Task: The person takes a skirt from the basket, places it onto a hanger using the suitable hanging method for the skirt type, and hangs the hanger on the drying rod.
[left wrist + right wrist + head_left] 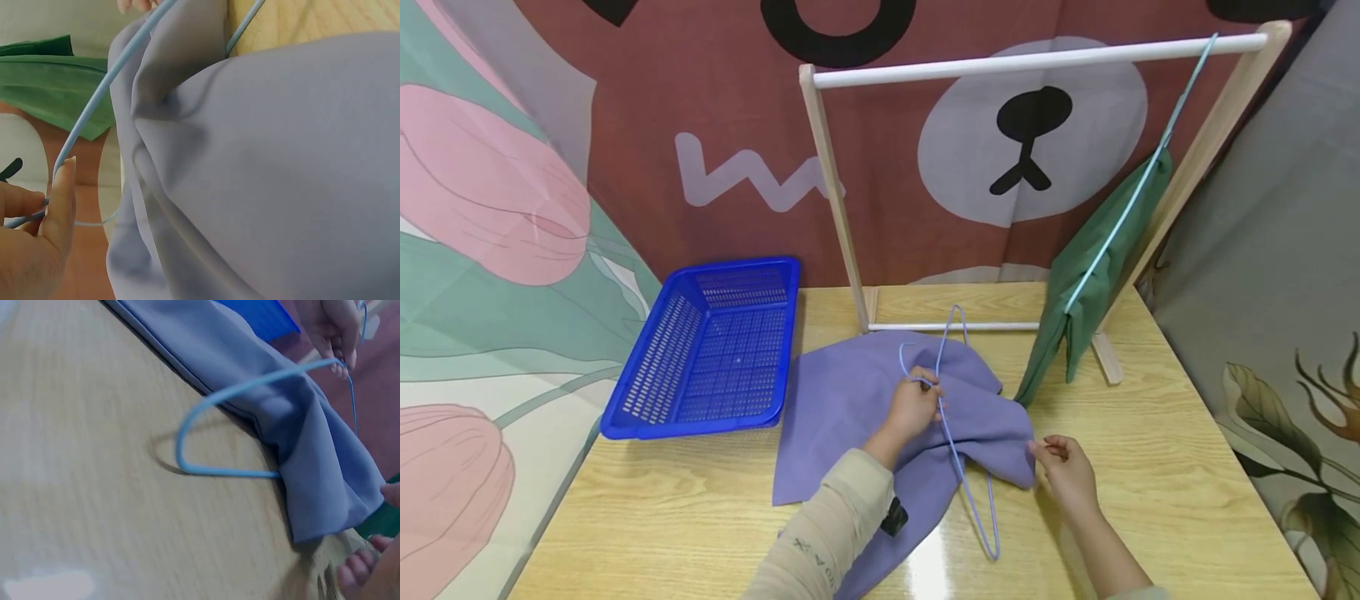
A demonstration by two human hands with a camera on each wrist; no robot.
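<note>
My left hand (916, 407) grips a light blue wire hanger (967, 483) just below its hook. A purple cloth garment (850, 392) lies rumpled on the table under that hand. One side of the hanger runs across the front of the cloth. Its lower bar disappears behind or into a fold of the garment (319, 494) in the right wrist view. At the garment's right edge is my right hand (1070, 479), its thumb touching or very near the cloth. The right fingers are loosely bent, with a gap between them and the thumb (392, 494).
A blue plastic basket (700, 429) stands at the left. Behind the garment is a wooden rack with a white top rail (1037, 61). From its right end hangs a green garment (1101, 242) on another light blue hanger (1123, 217). Printed curtains surround the table (1172, 492).
</note>
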